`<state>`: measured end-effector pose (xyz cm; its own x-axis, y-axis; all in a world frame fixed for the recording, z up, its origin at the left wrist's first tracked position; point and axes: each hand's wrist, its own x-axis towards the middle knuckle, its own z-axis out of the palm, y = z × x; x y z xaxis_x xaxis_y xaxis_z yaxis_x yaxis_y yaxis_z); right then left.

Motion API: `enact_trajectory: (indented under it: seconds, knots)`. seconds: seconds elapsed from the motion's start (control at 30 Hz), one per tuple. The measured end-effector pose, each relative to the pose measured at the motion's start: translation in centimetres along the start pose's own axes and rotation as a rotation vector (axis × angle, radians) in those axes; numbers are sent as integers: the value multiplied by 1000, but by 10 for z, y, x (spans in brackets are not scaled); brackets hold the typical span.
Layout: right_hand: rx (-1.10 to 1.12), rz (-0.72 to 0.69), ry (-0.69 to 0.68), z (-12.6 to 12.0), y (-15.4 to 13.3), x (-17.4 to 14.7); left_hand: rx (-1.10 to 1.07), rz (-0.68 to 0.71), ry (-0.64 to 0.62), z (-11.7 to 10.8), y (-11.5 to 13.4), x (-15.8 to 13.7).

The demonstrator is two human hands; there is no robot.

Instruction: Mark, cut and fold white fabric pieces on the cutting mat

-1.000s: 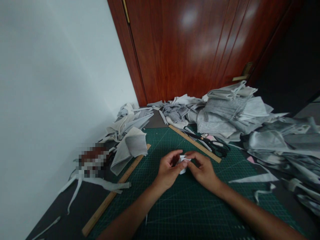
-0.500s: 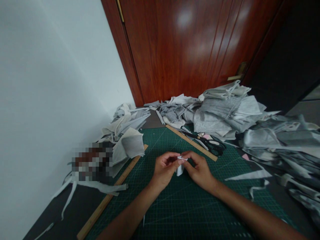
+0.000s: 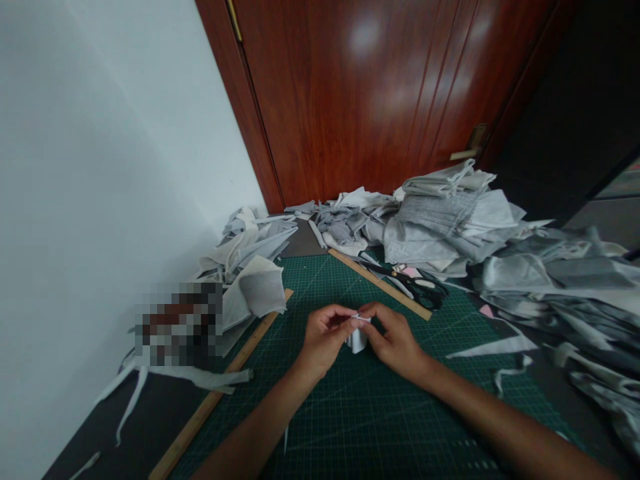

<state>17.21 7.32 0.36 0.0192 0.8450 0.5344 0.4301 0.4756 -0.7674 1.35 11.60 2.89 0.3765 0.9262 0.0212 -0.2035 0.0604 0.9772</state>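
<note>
A small piece of white fabric (image 3: 357,341) is pinched between the fingertips of both hands, its lower part hanging folded below them. My left hand (image 3: 324,337) is closed on its left side, thumb and forefinger at the upper edge. From the right, my right hand (image 3: 396,337) pinches the same upper edge, fingertips nearly touching the left ones. Both hands are above the green cutting mat (image 3: 370,413). The fingers hide part of the fabric's top.
A wooden ruler (image 3: 385,287) and black scissors (image 3: 425,288) lie beyond my hands. Another wooden ruler (image 3: 220,393) lies to the left. Grey fabric piles (image 3: 445,223) line the back and right; more fabric pieces (image 3: 260,287) lean by the wall. A red-brown door (image 3: 350,100) stands behind.
Both hands keep their pinch on the fabric. Its hanging part now shows wider and more to the left between the hands. The whole view has shifted slightly.
</note>
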Motion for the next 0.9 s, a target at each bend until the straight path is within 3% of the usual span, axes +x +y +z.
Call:
enact_trajectory:
  seconds: [0.2,0.33,0.43,0.5,0.73,0.83,0.9]
  knots:
    - [74,156,65,6,2,0,101,95,82,0,-2,2]
    - [396,336,133,12,0,4,102,131,125,0,-5,1]
    - [542,454,40,16,-3,5,-17,63,181,1,-9,0]
    - [498,431,-16,17,-4,4,-73,30,214,1,-11,1]
    - [245,327,-14,11,8,2,-102,28,233,1,-18,4]
    - [243,259,-123,3,11,7,-182,-19,275,-1,-23,6]
    - [168,143,-221,-8,17,15,-229,-56,268,-3,-24,7]
